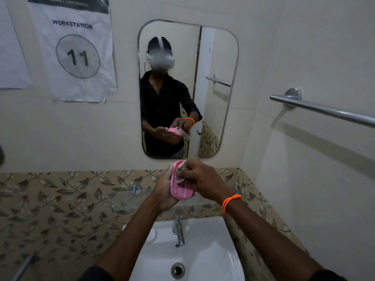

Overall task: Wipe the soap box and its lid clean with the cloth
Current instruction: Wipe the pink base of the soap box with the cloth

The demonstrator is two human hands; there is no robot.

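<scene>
Standing over sink [213, 266], tap [179, 230] below. Left hand [162, 187] grip closed round pink soap box [179, 189], held above tap; right hand [200, 177] pinches cloth [181, 173] inside it. Risk: box slips w/ hard rubbing, drops into sink. Lid not visible.

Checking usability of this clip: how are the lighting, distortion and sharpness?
Head view: dim, flat light; wide-angle bending curves the towel rail, which casts a soft shadow; soap box and cloth slightly soft between the left hand and right hand.
</scene>
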